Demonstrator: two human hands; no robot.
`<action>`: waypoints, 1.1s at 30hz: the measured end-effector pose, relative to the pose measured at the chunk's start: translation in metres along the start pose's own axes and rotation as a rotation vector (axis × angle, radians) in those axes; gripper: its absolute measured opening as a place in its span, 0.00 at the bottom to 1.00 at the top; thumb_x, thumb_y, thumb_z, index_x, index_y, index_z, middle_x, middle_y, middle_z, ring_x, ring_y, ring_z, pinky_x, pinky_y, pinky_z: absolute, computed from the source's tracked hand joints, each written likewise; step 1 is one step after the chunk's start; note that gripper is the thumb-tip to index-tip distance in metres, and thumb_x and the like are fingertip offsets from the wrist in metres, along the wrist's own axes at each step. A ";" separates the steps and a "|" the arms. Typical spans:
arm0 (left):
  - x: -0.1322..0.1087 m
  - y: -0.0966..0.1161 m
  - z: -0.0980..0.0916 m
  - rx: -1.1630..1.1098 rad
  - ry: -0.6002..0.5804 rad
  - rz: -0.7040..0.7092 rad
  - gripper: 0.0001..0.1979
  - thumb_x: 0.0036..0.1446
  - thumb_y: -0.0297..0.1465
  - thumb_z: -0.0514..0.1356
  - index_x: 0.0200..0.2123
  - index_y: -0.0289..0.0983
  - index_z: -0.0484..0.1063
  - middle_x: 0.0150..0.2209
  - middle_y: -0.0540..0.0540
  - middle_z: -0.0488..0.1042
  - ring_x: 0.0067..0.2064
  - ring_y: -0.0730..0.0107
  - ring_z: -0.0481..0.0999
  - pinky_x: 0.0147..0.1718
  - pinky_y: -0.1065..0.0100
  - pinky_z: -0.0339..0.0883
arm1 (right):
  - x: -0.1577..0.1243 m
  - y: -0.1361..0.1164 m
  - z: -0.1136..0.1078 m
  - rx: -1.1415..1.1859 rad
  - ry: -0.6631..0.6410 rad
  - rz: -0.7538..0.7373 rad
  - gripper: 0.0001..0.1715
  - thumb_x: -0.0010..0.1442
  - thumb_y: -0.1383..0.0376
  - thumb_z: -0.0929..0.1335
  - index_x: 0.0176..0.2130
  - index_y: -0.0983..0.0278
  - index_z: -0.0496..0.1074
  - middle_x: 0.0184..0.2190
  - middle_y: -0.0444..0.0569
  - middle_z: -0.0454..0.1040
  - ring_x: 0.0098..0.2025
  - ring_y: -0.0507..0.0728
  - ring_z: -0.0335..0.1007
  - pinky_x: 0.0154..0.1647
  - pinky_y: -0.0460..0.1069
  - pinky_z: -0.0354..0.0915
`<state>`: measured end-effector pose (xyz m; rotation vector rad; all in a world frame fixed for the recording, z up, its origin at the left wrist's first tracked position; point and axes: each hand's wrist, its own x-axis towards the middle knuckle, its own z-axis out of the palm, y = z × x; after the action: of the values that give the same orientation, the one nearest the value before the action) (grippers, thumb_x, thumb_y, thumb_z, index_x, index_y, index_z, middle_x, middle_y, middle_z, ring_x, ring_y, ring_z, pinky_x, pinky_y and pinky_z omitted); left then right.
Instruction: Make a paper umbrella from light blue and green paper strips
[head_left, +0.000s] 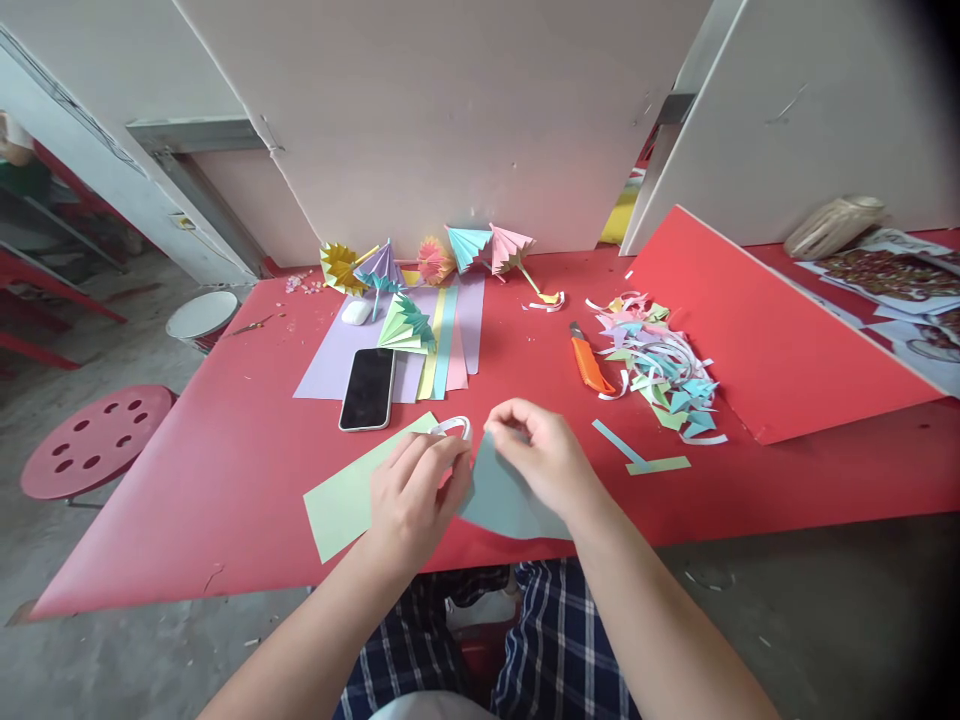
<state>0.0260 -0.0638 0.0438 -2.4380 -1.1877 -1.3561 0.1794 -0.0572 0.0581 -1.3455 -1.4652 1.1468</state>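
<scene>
The red surface (225, 480) carries a pale green sheet (337, 505) at its near edge. Just beside the sheet, the left hand (416, 490) and right hand (540, 455) both pinch a grey-blue paper (502, 500) (near the front edge). A black phone (367, 388) and an orange cutter (589, 365) lie farther back.
</scene>
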 end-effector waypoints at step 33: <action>0.025 0.007 0.042 -1.011 -0.402 -0.946 0.23 0.53 0.36 0.57 0.53 0.39 0.61 0.22 0.52 0.69 0.30 0.71 0.70 0.33 0.69 0.62 | -0.013 -0.011 -0.104 0.220 0.303 -0.193 0.07 0.51 0.59 0.67 0.27 0.60 0.71 0.24 0.43 0.68 0.27 0.51 0.62 0.28 0.46 0.60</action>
<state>0.0663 -0.0361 0.0400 -2.9777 -2.4473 -2.1591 0.2779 -0.0611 0.0942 -1.1413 -1.1843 0.9059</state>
